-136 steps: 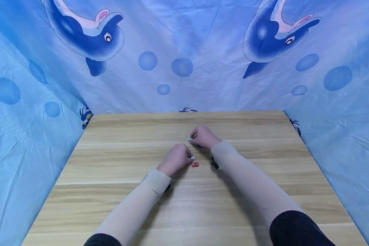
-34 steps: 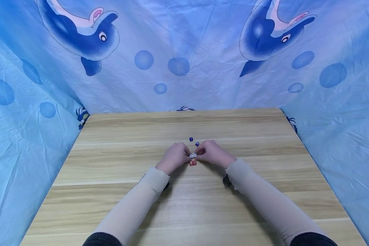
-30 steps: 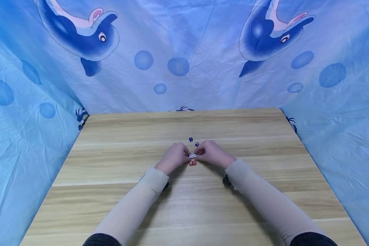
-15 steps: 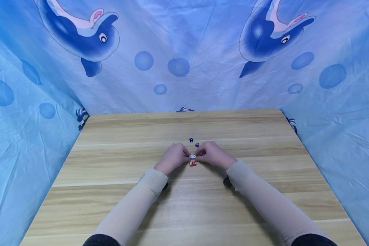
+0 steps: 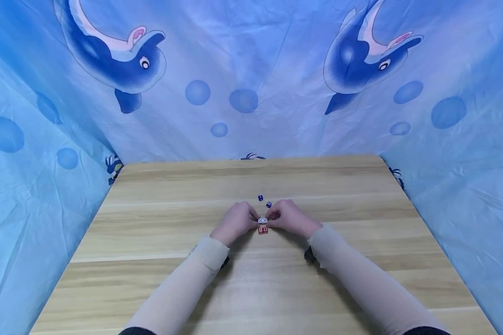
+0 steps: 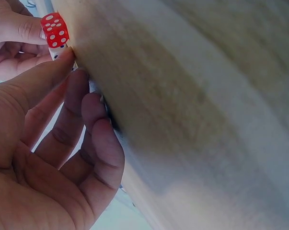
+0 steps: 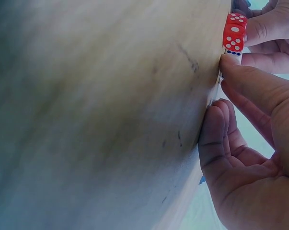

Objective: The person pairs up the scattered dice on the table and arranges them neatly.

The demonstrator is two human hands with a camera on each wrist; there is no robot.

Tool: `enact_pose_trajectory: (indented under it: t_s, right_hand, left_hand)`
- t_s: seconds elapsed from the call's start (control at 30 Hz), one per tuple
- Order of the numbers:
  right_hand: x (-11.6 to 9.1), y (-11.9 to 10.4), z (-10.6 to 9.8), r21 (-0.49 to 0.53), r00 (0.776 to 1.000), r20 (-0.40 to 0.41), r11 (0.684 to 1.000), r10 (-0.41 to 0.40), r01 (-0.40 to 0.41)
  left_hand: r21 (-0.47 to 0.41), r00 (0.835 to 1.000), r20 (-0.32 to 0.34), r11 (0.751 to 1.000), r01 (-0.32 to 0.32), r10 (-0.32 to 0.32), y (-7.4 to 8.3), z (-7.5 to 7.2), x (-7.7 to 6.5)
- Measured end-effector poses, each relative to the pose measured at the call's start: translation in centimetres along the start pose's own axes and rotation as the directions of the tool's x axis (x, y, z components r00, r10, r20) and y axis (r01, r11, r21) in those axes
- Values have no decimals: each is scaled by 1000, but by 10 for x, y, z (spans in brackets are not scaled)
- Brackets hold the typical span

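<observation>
Two white dice stand side by side near the middle of the table, the left white die point(image 5: 260, 221) against the right white die point(image 5: 265, 221). My left hand point(image 5: 238, 222) pinches the left one between thumb and finger, while my right hand point(image 5: 290, 217) does the same to the right one. Just in front of them sit two red dice point(image 5: 262, 231), pressed together. From the right wrist the red dice point(image 7: 235, 32) show large white pips, with a white die point(image 7: 234, 53) partly hidden behind them and the fingertips. The left wrist view has the red dice point(image 6: 54, 29) near the thumb tip.
Beyond the hands lie two dark blue dice, one blue die point(image 5: 260, 197) farther back and another blue die point(image 5: 268, 204) close to my right fingers. The wooden table point(image 5: 260, 288) ends at a blue dolphin-print curtain point(image 5: 243, 56) behind and at both sides.
My right hand has come nearer and brought its white die beside the left hand's one. Over the last second the two white dice have been squared up in line. The head view has tilted slightly up.
</observation>
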State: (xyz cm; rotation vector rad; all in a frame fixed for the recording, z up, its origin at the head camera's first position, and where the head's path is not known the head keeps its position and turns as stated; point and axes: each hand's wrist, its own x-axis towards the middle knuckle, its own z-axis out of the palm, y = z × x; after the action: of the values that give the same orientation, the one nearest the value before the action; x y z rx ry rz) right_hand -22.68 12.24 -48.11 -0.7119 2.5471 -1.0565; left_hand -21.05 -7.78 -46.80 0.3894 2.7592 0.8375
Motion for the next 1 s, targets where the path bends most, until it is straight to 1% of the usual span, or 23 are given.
enact_pose_trajectory:
  t_s: [0.3, 0.6, 0.73, 0.83, 0.9, 1.0]
  right_hand:
    - [-2, 2, 4, -4, 1000, -21, 1000, -7, 7]
    - [-3, 0, 5, -5, 1000, -24, 1000, 13, -13]
    - [-3, 0, 5, -14, 999, -32, 1000, 21, -22]
    - [-3, -1, 4, -22, 999, -32, 999, 23, -23]
    - [-3, -2, 4, -26, 999, -32, 999, 24, -25]
    - [-2, -2, 4, -30, 999, -34, 999, 21, -22]
  left_hand:
    - [-19, 1000, -5, 1000, 14, -14, 2, 1, -4]
    - [-9, 1000, -8, 1000, 16, -16, -3, 0, -7]
    - [25, 999, -21, 999, 30, -30, -7, -6, -9]
    - [35, 998, -50, 999, 36, -34, -10, -13, -9]
    - [16, 997, -65, 999, 46, -45, -12, -18, -8]
    - [-43, 996, -66, 997, 62, -65, -14, -25, -6]
